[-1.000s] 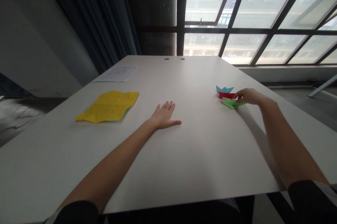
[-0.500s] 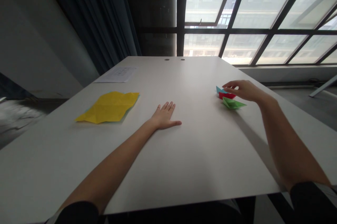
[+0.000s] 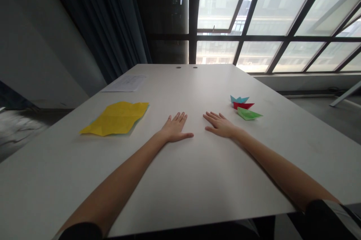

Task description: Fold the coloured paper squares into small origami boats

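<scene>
Palm down on the white table (image 3: 180, 180), my left hand (image 3: 175, 127) lies flat with its thumb spread out. My right hand (image 3: 218, 124) rests flat across from it, fingers stretched toward the middle, holding nothing. Just right of that hand sit three folded paper boats in a close row: a blue boat (image 3: 239, 100) at the back, a red boat (image 3: 243, 106) in the middle and a green boat (image 3: 248, 114) in front. To the left of my left hand lies a creased yellow paper sheet (image 3: 118, 118), with a blue-green edge showing beneath it.
A printed white sheet (image 3: 125, 83) lies at the far left of the table. Two dark round holes are near the far edge. Beyond stand a dark blue curtain (image 3: 104, 18) and large windows (image 3: 270, 14).
My right hand has left the paper boats and come down flat on the table, to their left. The blue boat is now fully visible. My left hand stays in place.
</scene>
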The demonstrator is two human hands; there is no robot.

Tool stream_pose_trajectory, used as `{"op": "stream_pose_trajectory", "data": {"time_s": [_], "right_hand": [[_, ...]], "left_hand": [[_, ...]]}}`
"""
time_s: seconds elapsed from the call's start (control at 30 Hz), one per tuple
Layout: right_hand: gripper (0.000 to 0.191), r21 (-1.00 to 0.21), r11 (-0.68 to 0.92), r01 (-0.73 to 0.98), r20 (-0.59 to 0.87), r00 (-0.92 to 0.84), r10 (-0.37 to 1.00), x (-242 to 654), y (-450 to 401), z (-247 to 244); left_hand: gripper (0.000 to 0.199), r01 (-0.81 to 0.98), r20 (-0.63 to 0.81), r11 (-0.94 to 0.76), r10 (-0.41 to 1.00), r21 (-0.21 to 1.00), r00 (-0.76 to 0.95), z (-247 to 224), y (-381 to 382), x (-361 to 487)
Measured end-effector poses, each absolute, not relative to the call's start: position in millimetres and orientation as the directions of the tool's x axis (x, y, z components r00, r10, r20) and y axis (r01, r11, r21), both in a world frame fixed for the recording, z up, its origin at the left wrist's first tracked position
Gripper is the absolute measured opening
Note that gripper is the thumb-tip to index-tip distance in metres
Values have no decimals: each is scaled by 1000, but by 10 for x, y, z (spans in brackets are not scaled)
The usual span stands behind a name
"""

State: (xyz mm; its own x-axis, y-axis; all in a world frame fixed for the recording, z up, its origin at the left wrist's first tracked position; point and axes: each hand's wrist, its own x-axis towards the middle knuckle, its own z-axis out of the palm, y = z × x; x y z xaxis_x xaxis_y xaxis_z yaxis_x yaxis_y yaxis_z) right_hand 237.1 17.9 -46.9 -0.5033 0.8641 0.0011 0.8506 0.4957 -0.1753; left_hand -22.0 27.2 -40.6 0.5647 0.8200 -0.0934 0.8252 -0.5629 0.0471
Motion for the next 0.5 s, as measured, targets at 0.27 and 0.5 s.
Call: {"op": "stream_pose_trajectory", "data": {"time_s": [0.27, 0.5], "right_hand": [[70, -178, 496, 850, 34, -498, 866, 2370, 156, -437], [68, -181, 498, 848, 41, -500, 865, 2365, 149, -449]], "left_hand": [[94, 820, -96, -567, 814, 84, 573, -368, 282, -227], [71, 910, 13, -414, 910, 22, 414, 210, 610, -931]]}}
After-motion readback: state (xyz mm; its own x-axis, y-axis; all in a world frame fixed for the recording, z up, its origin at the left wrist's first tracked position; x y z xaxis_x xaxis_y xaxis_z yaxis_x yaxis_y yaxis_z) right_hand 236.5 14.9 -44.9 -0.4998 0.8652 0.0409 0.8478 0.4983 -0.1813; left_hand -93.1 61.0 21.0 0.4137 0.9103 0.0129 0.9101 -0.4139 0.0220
